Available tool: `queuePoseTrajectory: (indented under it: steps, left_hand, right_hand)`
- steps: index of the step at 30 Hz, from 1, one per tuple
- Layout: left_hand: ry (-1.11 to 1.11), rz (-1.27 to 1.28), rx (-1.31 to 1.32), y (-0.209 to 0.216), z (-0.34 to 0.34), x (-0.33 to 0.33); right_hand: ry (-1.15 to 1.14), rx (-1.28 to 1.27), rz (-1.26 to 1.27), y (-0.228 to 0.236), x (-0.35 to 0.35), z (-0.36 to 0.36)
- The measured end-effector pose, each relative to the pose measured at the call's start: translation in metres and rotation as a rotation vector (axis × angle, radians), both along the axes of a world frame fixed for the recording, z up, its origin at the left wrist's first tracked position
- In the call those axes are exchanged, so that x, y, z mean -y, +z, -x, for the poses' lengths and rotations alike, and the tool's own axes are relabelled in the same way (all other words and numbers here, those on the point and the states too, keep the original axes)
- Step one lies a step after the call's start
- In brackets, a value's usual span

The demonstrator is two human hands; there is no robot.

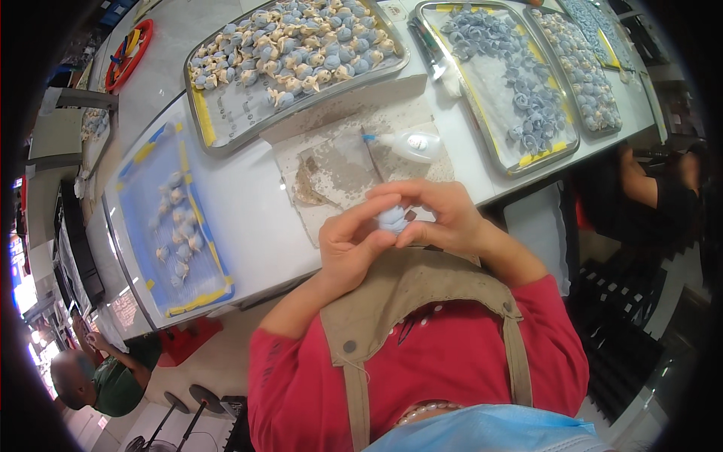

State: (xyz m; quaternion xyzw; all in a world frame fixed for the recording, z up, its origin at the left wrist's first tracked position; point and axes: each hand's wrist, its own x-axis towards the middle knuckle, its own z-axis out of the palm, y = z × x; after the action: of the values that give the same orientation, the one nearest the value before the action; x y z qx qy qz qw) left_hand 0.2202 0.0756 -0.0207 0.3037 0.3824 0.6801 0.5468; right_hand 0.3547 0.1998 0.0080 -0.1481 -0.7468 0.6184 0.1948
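Close to my chest, a small pale blue petalled piece (391, 219) is held between both hands. My left hand (351, 238) closes on its left side with thumb and fingers. From the other side my right hand (444, 216) pinches it, the two thumbs almost meeting below. A dark brown bit (410, 215) shows beside the piece at my right fingers; what it is I cannot make out. Just beyond my hands, a white squeeze bottle (416, 146) with a blue tip lies on a stained sheet of cardboard (290, 172).
A metal tray (226, 122) of cream-and-blue pieces stands at the back. Right of it are a tray (482, 113) of blue-grey flower shapes and a fuller tray (599, 94). A blue tray (143, 226) sits left. People (105, 373) are at both sides.
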Motion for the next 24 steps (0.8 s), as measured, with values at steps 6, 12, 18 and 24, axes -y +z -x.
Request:
queuePoseTrajectory:
  steps: [6,12,18,24]
  left_hand:
    - [-0.003,-0.028,-0.199,-0.004,0.006,0.002]
    - [-0.016,-0.138,-0.196,0.002,0.008,-0.002]
    - [0.021,-0.041,-0.258,0.001,0.005,-0.001]
    - [0.017,-0.102,-0.472,0.006,0.011,0.004]
  right_hand:
    - [0.007,-0.022,-0.142,-0.007,-0.001,-0.002]
    - [0.069,-0.071,0.098,-0.006,-0.001,0.002]
    - [0.102,-0.096,0.315,-0.014,0.004,0.001]
    - [0.141,-0.096,0.273,-0.011,0.004,0.002]
